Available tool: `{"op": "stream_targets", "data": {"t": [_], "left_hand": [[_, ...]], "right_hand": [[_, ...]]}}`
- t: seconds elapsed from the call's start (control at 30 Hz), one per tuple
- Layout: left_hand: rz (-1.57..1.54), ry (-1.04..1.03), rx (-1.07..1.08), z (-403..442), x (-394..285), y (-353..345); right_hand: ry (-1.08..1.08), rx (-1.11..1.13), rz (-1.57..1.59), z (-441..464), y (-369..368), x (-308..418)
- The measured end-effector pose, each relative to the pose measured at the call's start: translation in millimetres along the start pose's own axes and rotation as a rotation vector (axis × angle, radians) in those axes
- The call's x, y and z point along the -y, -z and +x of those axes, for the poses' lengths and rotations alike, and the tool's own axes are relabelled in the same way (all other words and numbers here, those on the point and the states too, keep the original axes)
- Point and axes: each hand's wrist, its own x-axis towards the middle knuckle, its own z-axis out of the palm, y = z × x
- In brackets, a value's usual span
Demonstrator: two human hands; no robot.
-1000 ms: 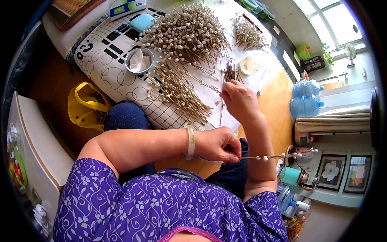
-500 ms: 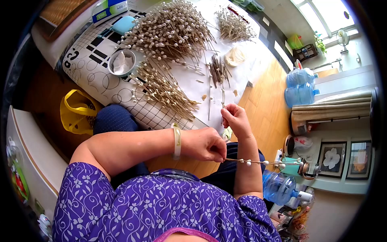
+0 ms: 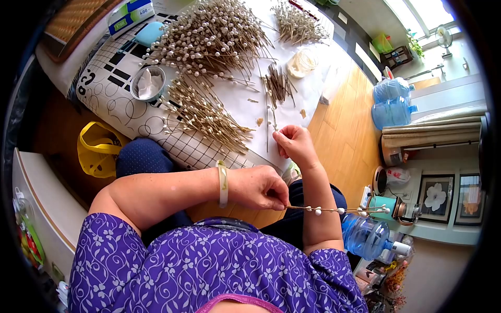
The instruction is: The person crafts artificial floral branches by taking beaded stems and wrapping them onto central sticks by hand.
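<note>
My left hand point(image 3: 259, 188), with a pale bangle at the wrist, is closed on the end of a thin brown stem with white buds point(image 3: 341, 211), which points right across my right forearm. Beyond it, at the table's near edge, my right hand point(image 3: 296, 145) pinches the lower end of another budded sprig point(image 3: 275, 119) that points away from me. Left of this sprig lies a loose bundle of budded stems point(image 3: 209, 115). A large heap of white-budded stems point(image 3: 219, 36) is behind that bundle. Short brown sticks point(image 3: 279, 84) lie beyond my right hand, beside a roll of pale tape point(image 3: 301, 64).
A metal bowl with white tissue point(image 3: 148, 84), a light blue object point(image 3: 149, 34) and a tissue pack point(image 3: 130, 16) are on the table's left. Another budded bunch point(image 3: 300, 25) lies at the back. A yellow bag point(image 3: 96, 151) is at lower left; water bottles point(image 3: 394, 112) stand right.
My right hand has come down from over the short sticks to the table's near edge, its sprig swinging from leftward to pointing away. My left hand keeps its stem. The view has shifted.
</note>
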Motion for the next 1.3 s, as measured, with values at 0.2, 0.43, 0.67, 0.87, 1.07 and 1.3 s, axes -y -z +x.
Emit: {"op": "stream_targets", "data": {"t": [0.2,0.43,0.67,0.87,1.07,1.3], "left_hand": [[-0.013,0.015,0.008,1,-2,2],[-0.011,0.027,0.014,0,-2,2],[-0.012,0.055,0.014,0,0,4],[0.136,0.005,-0.073,-1,-5,14],[0.357,0.016,-0.327,0,-10,41],[0.063,0.031,-0.352,5,-9,45]], "right_hand": [[0.014,-0.054,-0.098,4,-6,8],[-0.023,-0.067,-0.191,3,-12,15],[0.076,-0.067,-0.335,2,-15,26],[0.066,-0.064,0.021,-7,-6,13],[0.308,-0.052,0.554,-25,8,11],[0.351,0.09,0.597,-29,-4,19]]}}
